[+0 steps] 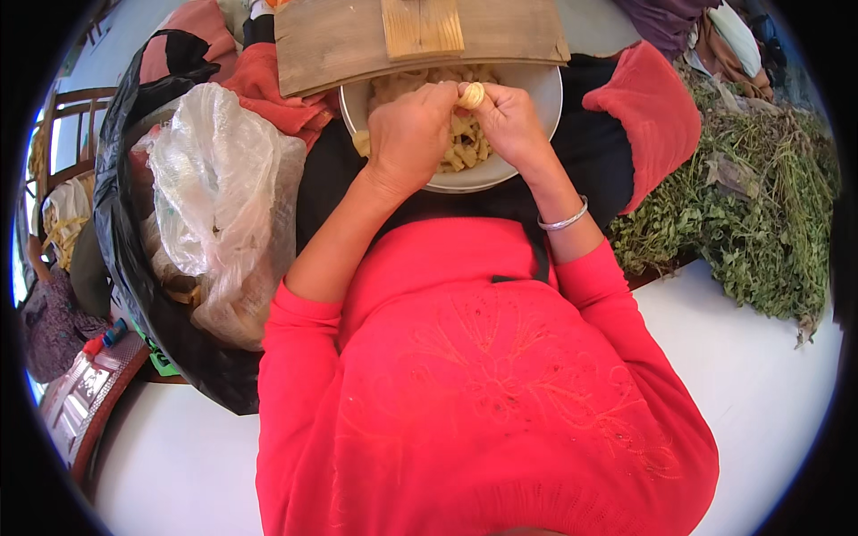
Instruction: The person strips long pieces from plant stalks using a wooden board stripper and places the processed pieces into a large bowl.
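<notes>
Both hands meet over a white basin (551, 100) in my lap. Between the fingertips is a small pale-yellow coil (472, 96) of wound strip, whose material I cannot settle. My left hand (414, 130) is closed at its left side, the back of the hand up. My right hand (513, 120) pinches it from the right with thumb and fingers. Below the hands, many curled pale-yellow pieces (466, 151) lie in the basin. A wooden board (335, 47) lies over its far rim, with a lighter piece of wood (422, 27) on top.
At left, a clear plastic bag (221, 181) sits inside a black plastic bag (120, 201). A heap of dried leafy stalks (757, 214) lies at right. Red cloth (653, 120) is beside the basin. At far left are a low table (94, 395) and part of another person (53, 321).
</notes>
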### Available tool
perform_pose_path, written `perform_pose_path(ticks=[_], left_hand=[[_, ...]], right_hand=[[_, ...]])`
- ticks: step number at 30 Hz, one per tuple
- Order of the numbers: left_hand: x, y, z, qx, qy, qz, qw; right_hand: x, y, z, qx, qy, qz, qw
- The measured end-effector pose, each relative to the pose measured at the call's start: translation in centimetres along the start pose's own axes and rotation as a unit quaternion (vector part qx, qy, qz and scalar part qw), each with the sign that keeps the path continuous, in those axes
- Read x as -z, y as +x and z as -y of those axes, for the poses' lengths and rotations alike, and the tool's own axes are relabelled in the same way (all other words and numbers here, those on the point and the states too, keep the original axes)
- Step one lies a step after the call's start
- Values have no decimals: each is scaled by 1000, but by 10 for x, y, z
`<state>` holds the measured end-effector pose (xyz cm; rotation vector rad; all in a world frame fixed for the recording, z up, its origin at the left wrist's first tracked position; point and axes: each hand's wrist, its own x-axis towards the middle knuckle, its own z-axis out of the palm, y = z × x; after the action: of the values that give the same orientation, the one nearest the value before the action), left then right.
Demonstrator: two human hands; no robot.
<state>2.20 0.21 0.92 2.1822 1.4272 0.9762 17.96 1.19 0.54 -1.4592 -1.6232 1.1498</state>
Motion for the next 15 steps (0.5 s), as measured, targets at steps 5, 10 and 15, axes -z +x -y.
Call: perform_pose_path(ticks=[5, 10, 15], left_hand=[[-10, -18, 6, -8, -132, -8, 991], [7, -9, -11, 29, -259, 58, 964], [1, 10, -15, 150, -202, 54, 966]], right_hand=[[-19, -16, -10, -217, 481, 81, 846], [-3, -12, -8, -150, 432, 150, 876], [-10, -10, 4, 140, 62, -89, 984]])
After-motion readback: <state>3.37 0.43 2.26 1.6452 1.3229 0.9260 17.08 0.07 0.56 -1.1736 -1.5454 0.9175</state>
